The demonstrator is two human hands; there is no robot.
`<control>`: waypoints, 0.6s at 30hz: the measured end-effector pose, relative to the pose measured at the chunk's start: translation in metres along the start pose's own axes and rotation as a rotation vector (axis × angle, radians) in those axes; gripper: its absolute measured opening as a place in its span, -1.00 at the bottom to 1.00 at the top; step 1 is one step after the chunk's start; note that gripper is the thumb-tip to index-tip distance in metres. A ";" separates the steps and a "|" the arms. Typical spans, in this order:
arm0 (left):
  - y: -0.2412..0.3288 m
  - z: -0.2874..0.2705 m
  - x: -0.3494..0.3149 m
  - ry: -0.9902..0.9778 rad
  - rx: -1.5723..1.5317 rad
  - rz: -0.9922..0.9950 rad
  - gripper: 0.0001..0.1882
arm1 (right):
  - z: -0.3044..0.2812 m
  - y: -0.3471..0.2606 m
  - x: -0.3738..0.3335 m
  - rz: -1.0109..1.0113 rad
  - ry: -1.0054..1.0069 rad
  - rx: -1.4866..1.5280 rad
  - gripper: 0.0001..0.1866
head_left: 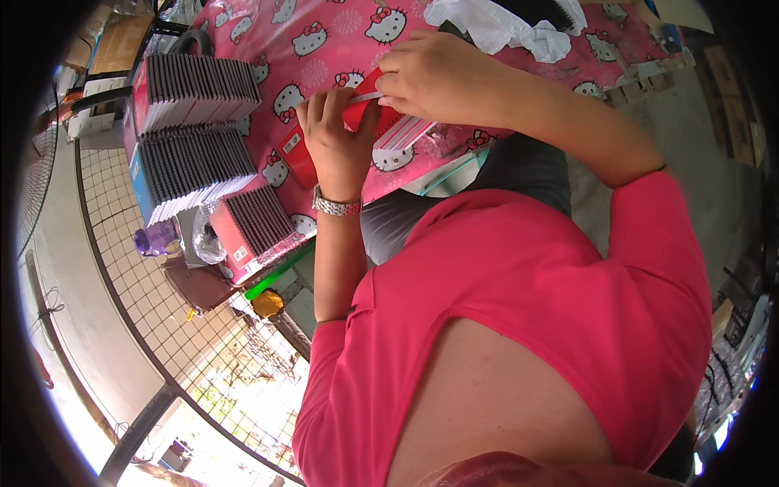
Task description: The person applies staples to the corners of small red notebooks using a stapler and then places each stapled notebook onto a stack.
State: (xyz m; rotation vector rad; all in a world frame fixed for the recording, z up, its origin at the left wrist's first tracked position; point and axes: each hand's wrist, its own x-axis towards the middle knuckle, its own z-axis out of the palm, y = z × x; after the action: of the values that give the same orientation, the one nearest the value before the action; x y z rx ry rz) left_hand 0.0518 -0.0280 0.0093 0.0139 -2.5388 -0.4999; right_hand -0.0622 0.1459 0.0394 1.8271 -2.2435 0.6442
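Left hand clamps the red box, right hand pinching its flap; beside it, filled boxes sit stacked on the bench.

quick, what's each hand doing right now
left hand: closed around the red box
right hand: closed, pinching a white strip at the box

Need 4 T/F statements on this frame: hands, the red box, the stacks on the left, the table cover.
1. Both hands grip a red box. True: the left hand and right hand hold the red box over the table.
2. The left wrist is bare. False: it wears a metal watch.
3. The stacks of boxes lie left of the hands. True.
4. The tablecloth is plain blue. False: it is pink with a cartoon cat print.
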 end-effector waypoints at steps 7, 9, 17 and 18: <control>-0.002 0.002 -0.002 0.048 -0.024 -0.001 -0.64 | 0.030 0.100 -0.015 0.643 -0.022 0.615 -0.55; 0.005 0.001 0.003 0.063 0.024 0.037 -0.63 | 0.084 0.128 -0.052 0.487 0.111 0.063 -0.53; -0.006 0.000 -0.009 0.030 -0.150 -0.159 -0.61 | 0.050 0.091 -0.016 0.681 0.031 0.853 -0.47; -0.005 0.001 -0.008 0.024 -0.159 -0.148 -0.61 | 0.036 0.083 -0.014 0.526 -0.059 1.130 -0.44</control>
State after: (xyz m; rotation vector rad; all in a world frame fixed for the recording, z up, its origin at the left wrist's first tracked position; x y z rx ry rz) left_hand 0.0577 -0.0314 0.0027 0.1493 -2.4788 -0.7541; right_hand -0.1344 0.1549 -0.0166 1.4728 -2.6237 2.3348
